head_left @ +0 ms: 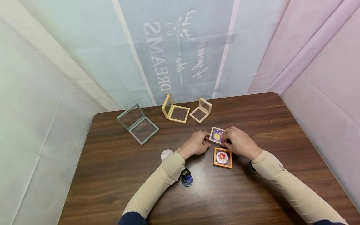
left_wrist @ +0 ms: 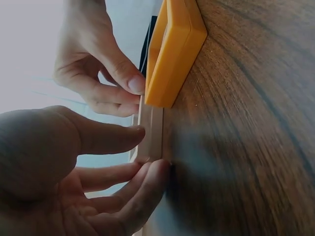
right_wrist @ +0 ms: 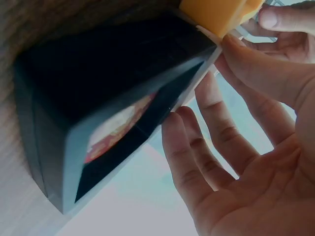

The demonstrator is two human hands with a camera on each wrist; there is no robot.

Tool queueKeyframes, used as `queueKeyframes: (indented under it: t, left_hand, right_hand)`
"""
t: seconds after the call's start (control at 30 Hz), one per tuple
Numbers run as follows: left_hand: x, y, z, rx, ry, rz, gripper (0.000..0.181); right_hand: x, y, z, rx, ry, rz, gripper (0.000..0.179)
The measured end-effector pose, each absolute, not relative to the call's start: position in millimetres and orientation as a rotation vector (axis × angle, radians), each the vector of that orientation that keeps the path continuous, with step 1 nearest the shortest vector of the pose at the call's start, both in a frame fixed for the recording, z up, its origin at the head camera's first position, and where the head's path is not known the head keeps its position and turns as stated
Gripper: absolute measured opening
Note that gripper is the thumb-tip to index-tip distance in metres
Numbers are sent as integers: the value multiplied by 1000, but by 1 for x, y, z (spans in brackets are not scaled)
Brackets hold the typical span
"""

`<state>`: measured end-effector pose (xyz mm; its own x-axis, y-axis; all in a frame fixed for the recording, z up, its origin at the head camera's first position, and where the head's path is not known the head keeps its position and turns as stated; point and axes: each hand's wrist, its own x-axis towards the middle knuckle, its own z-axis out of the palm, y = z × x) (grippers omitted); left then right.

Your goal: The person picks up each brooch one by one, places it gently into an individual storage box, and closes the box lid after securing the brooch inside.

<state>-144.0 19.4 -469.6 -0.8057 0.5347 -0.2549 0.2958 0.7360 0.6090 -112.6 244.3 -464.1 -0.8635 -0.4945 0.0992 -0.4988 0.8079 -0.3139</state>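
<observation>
A small pale display frame [head_left: 212, 138] lies on the table with a round purple-and-yellow badge [head_left: 217, 135] inside it. My right hand [head_left: 238, 142] grips its right side, thumb near the front and fingers over the far part. At its left edge my left hand [head_left: 196, 143] holds the corner; in the left wrist view the thumb [left_wrist: 113, 136] and fingertips lie at the frame's pale side. Just in front stands an orange frame [head_left: 231, 160] with a red-flower badge [head_left: 222, 157]. A black frame [right_wrist: 113, 73] holding a badge shows beside my right hand in the right wrist view.
Along the back stand opened frames: a grey-green one [head_left: 137, 139], a yellow one [head_left: 178, 121] and a small beige one [head_left: 194, 116]. A pale round badge [head_left: 166, 153] lies partly under my left sleeve, and a dark blue badge [head_left: 187, 181] sits nearer. Fabric hangs behind the table [head_left: 126, 200].
</observation>
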Motion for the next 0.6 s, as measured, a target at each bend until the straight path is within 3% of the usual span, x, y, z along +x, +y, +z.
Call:
queueKeyframes:
  t: [0.3, 0.6]
  left_hand:
    - [-121, -2, -454, 761, 2514, 577, 45]
    - [-93, -26, -449, 951, 2470, 404, 29]
  right_hand:
    - [-122, 242, -450, 774, -3050, 643, 11]
    - [-147, 241, -441, 765, -3009, 789, 25]
